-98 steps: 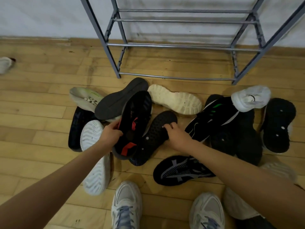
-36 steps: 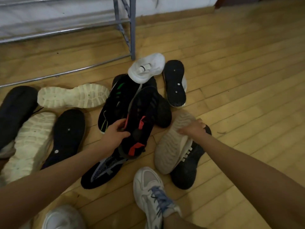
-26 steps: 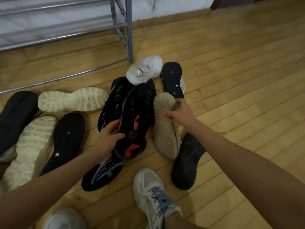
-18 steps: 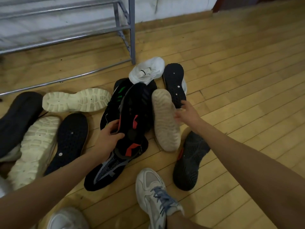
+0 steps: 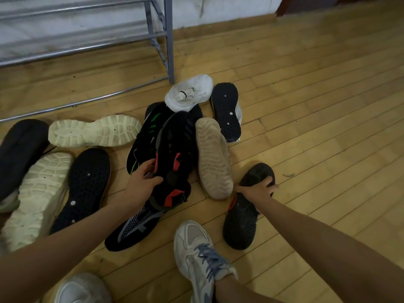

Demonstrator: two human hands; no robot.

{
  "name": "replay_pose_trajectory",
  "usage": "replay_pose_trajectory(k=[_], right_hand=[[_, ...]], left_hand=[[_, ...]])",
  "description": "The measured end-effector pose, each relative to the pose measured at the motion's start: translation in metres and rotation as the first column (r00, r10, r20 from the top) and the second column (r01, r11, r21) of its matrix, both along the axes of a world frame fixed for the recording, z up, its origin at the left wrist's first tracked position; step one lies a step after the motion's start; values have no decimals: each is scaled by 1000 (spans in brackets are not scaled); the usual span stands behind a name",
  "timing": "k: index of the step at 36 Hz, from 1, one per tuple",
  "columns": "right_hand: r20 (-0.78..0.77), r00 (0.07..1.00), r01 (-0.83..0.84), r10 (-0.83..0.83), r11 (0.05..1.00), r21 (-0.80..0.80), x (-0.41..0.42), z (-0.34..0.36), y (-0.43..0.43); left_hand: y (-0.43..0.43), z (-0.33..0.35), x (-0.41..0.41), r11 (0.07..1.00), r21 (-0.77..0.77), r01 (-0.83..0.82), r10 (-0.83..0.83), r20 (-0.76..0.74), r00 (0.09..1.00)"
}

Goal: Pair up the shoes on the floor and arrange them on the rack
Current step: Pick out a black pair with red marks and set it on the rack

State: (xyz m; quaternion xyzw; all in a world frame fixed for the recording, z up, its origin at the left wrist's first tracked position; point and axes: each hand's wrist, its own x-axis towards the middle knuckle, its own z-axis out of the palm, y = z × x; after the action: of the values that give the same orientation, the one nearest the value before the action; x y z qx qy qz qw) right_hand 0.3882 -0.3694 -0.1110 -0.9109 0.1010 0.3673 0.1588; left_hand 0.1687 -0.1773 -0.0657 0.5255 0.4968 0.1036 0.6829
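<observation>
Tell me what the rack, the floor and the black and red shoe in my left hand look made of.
Rack: metal, apparently; grey painted posts, rails glinting like bare tube. Floor: wood strips, light glossy finish; seams and grain show. Black and red shoe, gripped by the left hand: probably matte fabric with red trim; too dim to be sure.

at least eleven loose shoes lie on the floor (image 5: pixel 306 106): seven black shoes (image 5: pixel 87 182), four pale shoes (image 5: pixel 94 131). two worn sneakers (image 5: pixel 201 259) besides. one rack (image 5: pixel 168 40), two hands (image 5: pixel 142 184).
</observation>
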Motion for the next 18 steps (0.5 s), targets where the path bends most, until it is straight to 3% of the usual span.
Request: replay_pose_trajectory(k=[4,8,13,18], right_hand=[[140,990,-33,20,995,95,-6,10,5],[376,917,-232,132,945,232,-3,34,22],[527,794,-519,303,789,329,-4,65,49],[526,760,-634,383,615,469,-28,78,88]], left_hand=[[1,2,-2,1000,-15,-26,26,10,1000],[2,3,-4,999,-9,-52,52,3,999],[4,11,-13,994,2,-109,109,25,994],[14,21,-31,979,6,-204,204,34,978]])
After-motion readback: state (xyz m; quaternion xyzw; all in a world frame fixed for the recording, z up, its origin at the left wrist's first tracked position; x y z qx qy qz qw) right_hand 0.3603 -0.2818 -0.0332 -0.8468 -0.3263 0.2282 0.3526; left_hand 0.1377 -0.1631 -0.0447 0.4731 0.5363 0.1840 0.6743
